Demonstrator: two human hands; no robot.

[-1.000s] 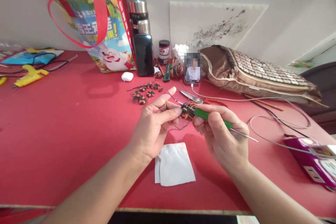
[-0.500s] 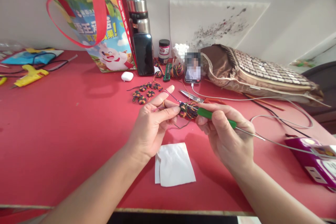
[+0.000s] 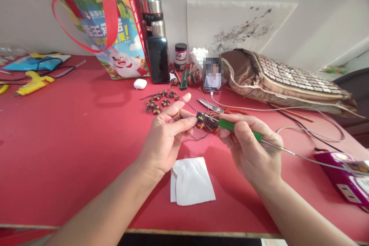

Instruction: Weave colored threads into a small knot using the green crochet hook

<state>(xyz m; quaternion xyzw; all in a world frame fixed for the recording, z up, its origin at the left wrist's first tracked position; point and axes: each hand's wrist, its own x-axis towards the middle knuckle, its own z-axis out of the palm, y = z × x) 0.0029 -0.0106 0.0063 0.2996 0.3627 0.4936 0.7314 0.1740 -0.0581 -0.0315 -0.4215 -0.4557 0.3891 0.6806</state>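
Observation:
My left hand point(image 3: 170, 134) pinches a small multicoloured crochet piece point(image 3: 201, 120) between thumb and finger. Its raised index finger carries a dark strand of yarn point(image 3: 188, 104) down to the piece. In my right hand point(image 3: 253, 142) is a crochet hook with a green handle point(image 3: 227, 124); its metal tip meets the piece, though the exact loop is too small to make out. Behind the piece lies a bundle of multicoloured yarn point(image 3: 212, 120). Several finished-looking crochet balls point(image 3: 156, 108) rest on the red table just beyond my left hand.
A folded white tissue point(image 3: 193, 182) lies below my hands. Scissors point(image 3: 210, 105) lie open just behind the yarn. Farther back stand a dark phone point(image 3: 158, 60), a lit phone point(image 3: 212, 75) on a white cable, and a large bag point(image 3: 115, 27). A purple box point(image 3: 343, 178) sits at right.
My right hand and the hook have shifted slightly right, drawing away a little from my left hand. My left hand stays almost where it was, still pinching the crochet piece.

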